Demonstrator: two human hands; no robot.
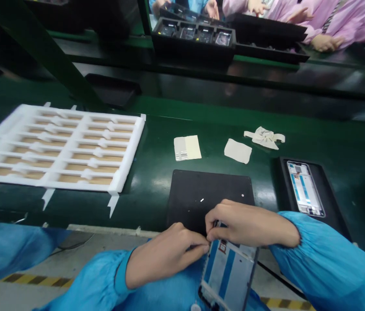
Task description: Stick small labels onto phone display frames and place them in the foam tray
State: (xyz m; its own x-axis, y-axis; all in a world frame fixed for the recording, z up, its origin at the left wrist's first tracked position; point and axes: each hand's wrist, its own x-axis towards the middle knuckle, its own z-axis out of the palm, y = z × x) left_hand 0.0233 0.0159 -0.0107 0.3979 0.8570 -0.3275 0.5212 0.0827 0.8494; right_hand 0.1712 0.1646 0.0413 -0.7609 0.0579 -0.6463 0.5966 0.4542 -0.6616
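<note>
A phone frame [229, 272] with blue strips on its pale inner face lies tilted near my lap, below the table's front edge. My left hand [166, 255] is closed, its fingertips pinched at the frame's top left corner. My right hand [250, 224] is closed too, pinching the same top edge from the right. Both hands meet over the near edge of a black mat [201, 194]. What the fingertips pinch is too small to make out.
A white foam tray [55, 147] with slotted rows sits at the left. A black tray [312, 190] holding another phone frame [305, 188] lies at the right. Paper pieces [187, 147] [238, 150] and a crumpled liner [265, 137] lie behind the mat. Black bins [195, 39] and other people's hands are across the belt.
</note>
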